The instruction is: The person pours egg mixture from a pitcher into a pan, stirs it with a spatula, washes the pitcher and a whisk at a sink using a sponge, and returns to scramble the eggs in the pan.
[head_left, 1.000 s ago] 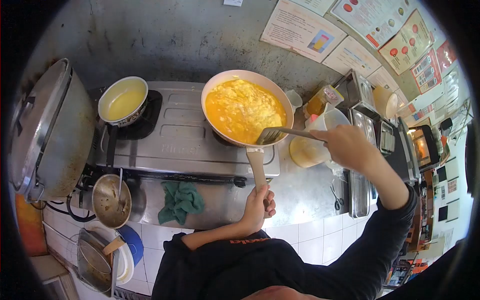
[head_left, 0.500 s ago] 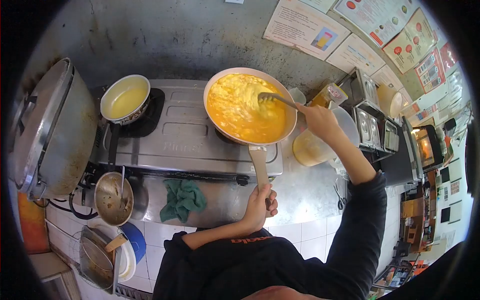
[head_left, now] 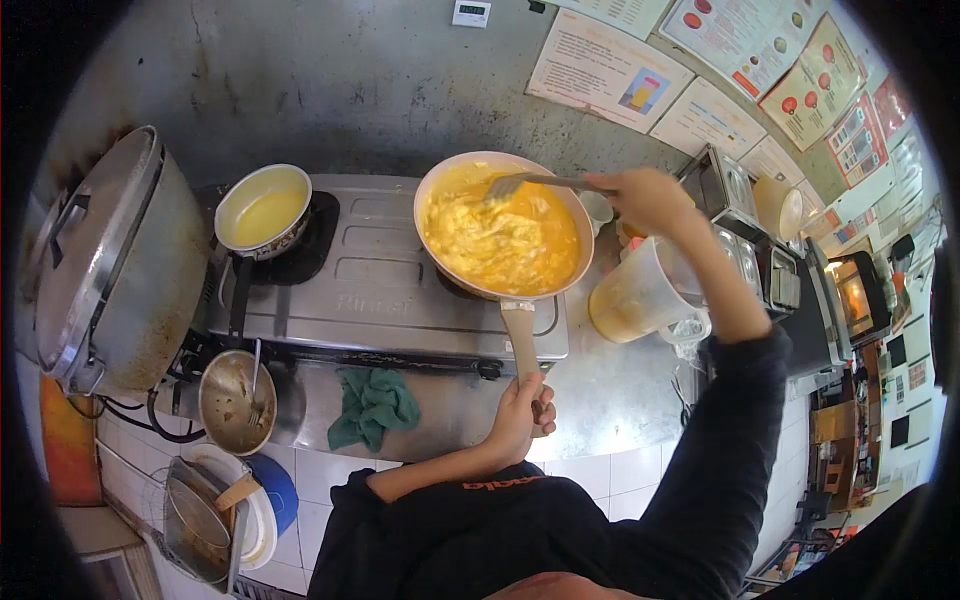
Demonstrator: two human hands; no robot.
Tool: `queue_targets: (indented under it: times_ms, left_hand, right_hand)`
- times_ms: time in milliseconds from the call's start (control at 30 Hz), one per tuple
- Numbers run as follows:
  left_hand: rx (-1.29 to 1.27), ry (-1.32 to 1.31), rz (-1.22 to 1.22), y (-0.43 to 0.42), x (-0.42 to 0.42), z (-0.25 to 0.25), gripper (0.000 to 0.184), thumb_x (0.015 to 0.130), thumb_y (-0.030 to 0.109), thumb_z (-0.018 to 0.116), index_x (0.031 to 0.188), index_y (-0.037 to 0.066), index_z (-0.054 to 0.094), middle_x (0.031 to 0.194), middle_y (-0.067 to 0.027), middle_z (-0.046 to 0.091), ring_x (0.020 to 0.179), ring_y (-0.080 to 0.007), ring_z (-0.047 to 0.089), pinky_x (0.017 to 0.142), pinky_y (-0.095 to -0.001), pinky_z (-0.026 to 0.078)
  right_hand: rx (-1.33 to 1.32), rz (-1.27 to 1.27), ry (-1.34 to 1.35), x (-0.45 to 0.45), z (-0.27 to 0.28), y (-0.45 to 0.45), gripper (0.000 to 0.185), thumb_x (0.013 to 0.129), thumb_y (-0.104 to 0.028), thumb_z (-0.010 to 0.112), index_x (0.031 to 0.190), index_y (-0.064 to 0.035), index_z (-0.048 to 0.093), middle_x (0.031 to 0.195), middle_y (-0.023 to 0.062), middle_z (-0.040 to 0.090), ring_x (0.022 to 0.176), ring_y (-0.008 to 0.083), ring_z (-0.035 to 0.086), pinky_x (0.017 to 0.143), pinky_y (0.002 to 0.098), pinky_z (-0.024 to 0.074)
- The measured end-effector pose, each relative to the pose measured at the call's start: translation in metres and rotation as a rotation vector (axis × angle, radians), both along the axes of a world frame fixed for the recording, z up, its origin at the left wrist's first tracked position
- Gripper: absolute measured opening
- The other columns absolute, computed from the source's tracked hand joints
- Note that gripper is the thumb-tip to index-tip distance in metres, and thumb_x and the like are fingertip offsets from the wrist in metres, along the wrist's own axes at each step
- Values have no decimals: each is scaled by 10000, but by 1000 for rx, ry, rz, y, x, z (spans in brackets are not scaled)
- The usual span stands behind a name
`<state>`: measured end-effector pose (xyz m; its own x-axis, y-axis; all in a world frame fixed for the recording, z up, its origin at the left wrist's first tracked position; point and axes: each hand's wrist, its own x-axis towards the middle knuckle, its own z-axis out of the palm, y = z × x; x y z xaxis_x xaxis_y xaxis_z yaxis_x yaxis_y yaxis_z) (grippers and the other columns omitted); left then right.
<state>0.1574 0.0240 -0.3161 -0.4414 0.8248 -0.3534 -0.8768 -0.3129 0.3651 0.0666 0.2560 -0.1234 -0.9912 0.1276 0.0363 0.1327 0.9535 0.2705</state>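
Observation:
A frying pan (head_left: 519, 330) sits over the right burner of the stove, full of partly set, runny yellow egg (head_left: 505, 235). My left hand (head_left: 520, 418) is wrapped round the end of its beige handle. Over the pan's right rim, my right hand (head_left: 650, 205) grips a grey spatula (head_left: 545, 181), whose slotted head dips into the egg near the far left side. A translucent jug (head_left: 640, 290) with yellow liquid low inside stands to the right of the pan, below my right forearm.
A small pan (head_left: 264, 206) with yellow liquid sits on the left burner of the stove (head_left: 370, 250). Far left stands a large lidded pot (head_left: 130, 290). A bowl with a fork (head_left: 237, 400), a green cloth (head_left: 372, 408) and scissors (head_left: 682, 398) lie along the front.
My right hand has moved up, carrying the spatula head left and toward the far rim through the egg. The egg looks more stirred. My left hand keeps its hold on the handle.

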Motion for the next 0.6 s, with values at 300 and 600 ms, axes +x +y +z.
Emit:
queue_targets:
  times_ms: [300, 600]
  left_hand:
    - [21, -10, 5, 1, -1, -1, 220, 880, 292, 430, 964, 97, 377, 697, -22, 413, 476, -103, 395, 419, -246, 341]
    - [25, -6, 11, 1, 0, -1, 218, 882, 282, 427, 968, 89, 372, 706, -28, 406, 476, -103, 392, 417, -245, 343]
  right_hand:
    - [-38, -61, -333, 77, 48, -35, 375, 725, -125, 555, 1083, -235, 557, 761, 118, 589, 721, 291, 556, 650, 399, 428]
    - [-15, 37, -13, 59, -49, -50, 392, 738, -70, 480, 1127, -107, 508, 620, 110, 569, 572, 267, 579, 481, 373, 448]
